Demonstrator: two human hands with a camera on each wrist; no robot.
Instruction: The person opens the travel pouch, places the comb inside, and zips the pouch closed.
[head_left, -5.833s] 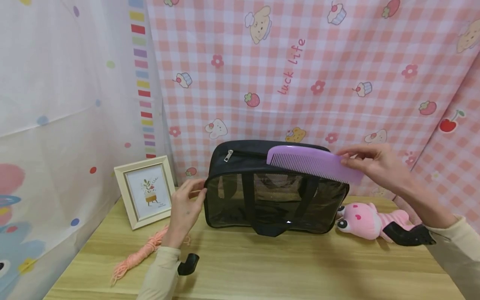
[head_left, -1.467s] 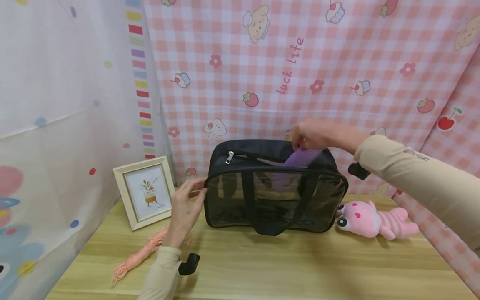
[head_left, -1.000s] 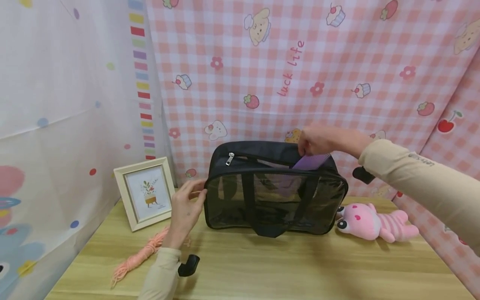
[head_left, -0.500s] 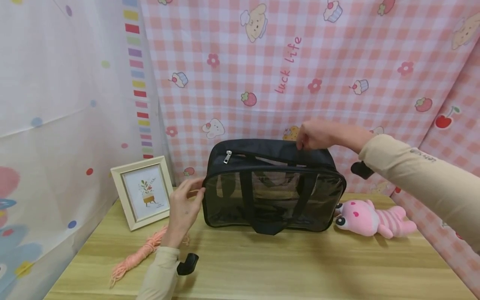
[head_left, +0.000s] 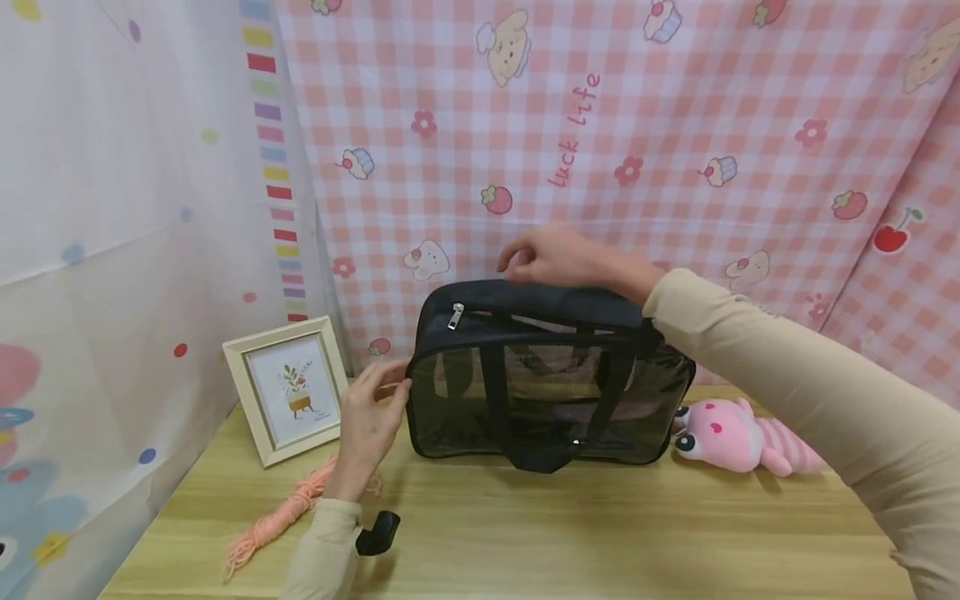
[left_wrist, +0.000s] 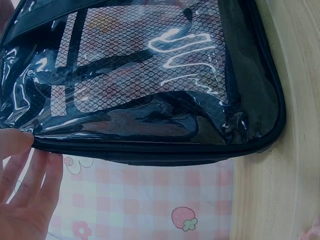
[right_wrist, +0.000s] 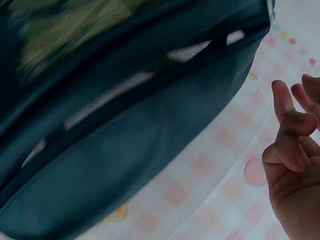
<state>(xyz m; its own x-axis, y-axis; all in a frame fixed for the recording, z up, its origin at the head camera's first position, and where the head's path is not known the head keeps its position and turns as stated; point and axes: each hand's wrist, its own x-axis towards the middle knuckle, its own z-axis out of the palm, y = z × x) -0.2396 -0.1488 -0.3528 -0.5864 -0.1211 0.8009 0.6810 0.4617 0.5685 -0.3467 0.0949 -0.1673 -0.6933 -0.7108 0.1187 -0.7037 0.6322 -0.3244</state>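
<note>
A black bag (head_left: 442,417) with see-through smoky panels stands upright on the table, its top zipper undone and the silver zipper pull (head_left: 456,316) at the left end. My left hand (head_left: 371,421) pinches the bag's left side edge, thumb in front and fingers behind, as the left wrist view also shows. Above the bag's back top edge, my right hand (head_left: 558,257) hangs with loosely bent fingers and nothing in them; the right wrist view shows it beside the slit of the opening. Low behind the front panel a faint purple tint of the comb (head_left: 566,412) shows through.
To the left stands a cream picture frame (head_left: 255,400), with a bundle of peach-coloured cord (head_left: 273,523) lying before it. A pink plush toy (head_left: 723,437) lies right of the bag, partly behind the right sleeve. A checked curtain (head_left: 450,67) hangs close behind.
My right hand lowered the purple comb through the bag's opening and let it go, then moved left above the bag, empty. My left hand has kept its hold on the bag's edge.
</note>
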